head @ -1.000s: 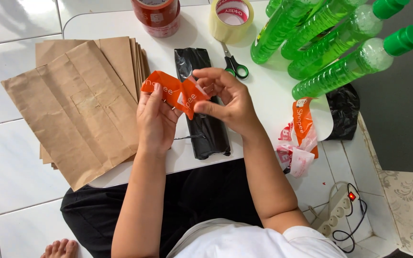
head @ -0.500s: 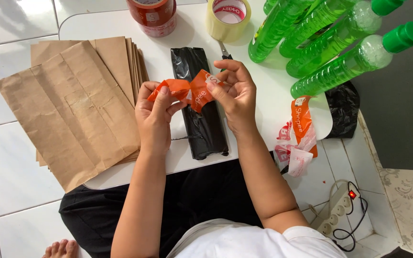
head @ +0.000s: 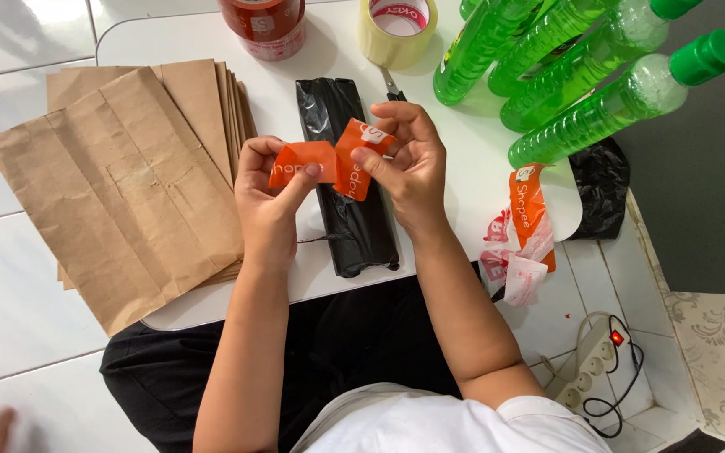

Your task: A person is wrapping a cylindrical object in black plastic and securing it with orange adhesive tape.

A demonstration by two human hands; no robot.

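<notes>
Landmark: black plastic roll (head: pixel 347 189) lying lengthwise on white bench (head: pixel 312 50).

- Left hand (head: pixel 266 201) pinching left end of orange tape strip (head: pixel 329 164), thumb on top.
- Right hand (head: pixel 404 164) gripping right end of same strip, fingers curled; strip held just above roll's middle.
- Left of roll: stack of brown paper bags (head: pixel 127 184), overhanging bench edge.
- Right of roll: orange-white sticker scraps (head: pixel 522 226), black bag (head: pixel 602 184) beyond them.
- Beyond roll: scissors (head: pixel 392 86), clear tape roll (head: pixel 396 29), red tape roll (head: pixel 263 25), green bottles (head: pixel 572 67) far right.
</notes>
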